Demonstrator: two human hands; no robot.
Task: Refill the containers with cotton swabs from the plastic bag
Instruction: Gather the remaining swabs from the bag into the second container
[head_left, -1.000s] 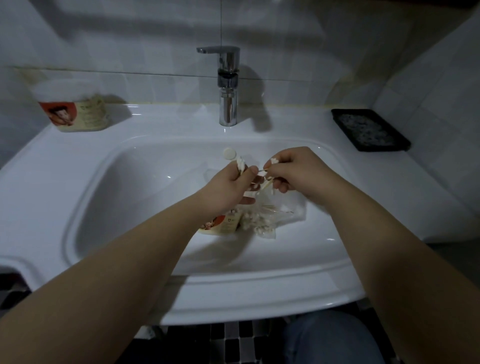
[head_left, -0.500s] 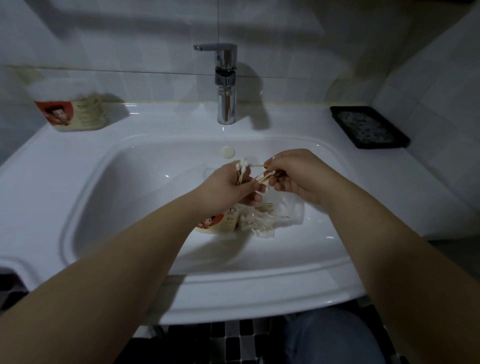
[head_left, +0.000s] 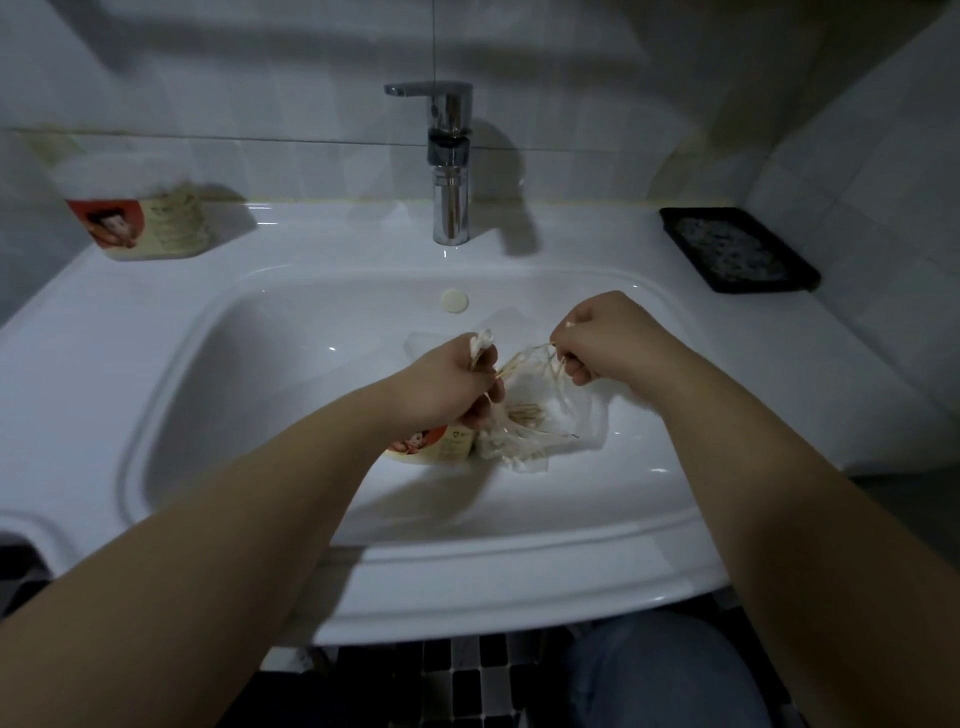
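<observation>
Two bare arms reach over the white sink (head_left: 467, 571). In its basin lie a clear plastic bag (head_left: 558, 415) and, touching its left edge, a labelled container (head_left: 434, 447), half hidden. The left hand (head_left: 452, 387) is curled round a bunch of cotton swabs (head_left: 524, 364) with white tips poking above the fist. The right hand (head_left: 605, 338) pinches the stick ends, which fan out between both fists just above the bag.

Light: dim, bluish, from above.
Shadows: tap (head_left: 450, 171) casts one rightward on the wall.
Glare: small glints on basin (head_left: 332, 349).
Edges: wide-angle bending.
</observation>
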